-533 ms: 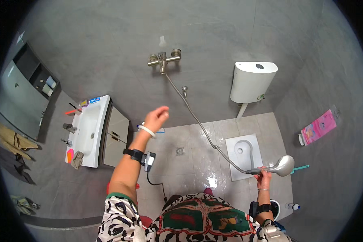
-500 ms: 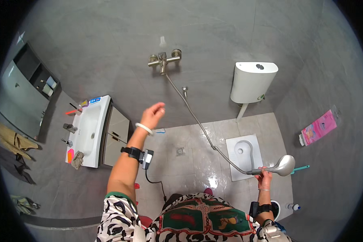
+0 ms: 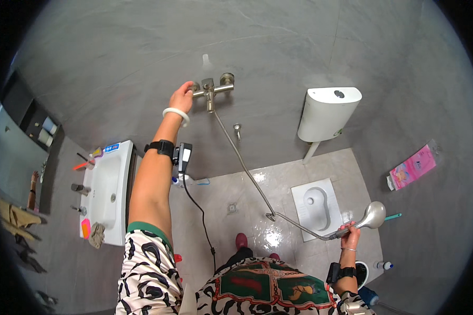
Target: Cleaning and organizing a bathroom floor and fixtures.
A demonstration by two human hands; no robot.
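Observation:
My right hand [image 3: 350, 237] is closed around the handle of a silver shower head [image 3: 373, 214], low at the right, beside the squat toilet. From the handle a metal hose [image 3: 243, 163] sags leftward, with a small loop near the floor, and climbs to the wall mixer tap [image 3: 209, 94]. My left arm is stretched far forward. My left hand [image 3: 182, 98], with a white bangle at its wrist, is at the left end of that tap, its fingers extended and the tips at or against the metal; contact is hard to make out.
Left stands a white washbasin [image 3: 122, 194] with toiletries on its rim. A white cistern [image 3: 330, 113] hangs above the squat toilet [image 3: 318, 206]. A small wall bracket [image 3: 237, 131] sits below the tap. At the right are a pink packet [image 3: 412, 167] and a bucket [image 3: 361, 273].
My left hand has moved forward and slightly left, up to the tap's left end. My right hand keeps its grip on the shower head and has shifted only slightly.

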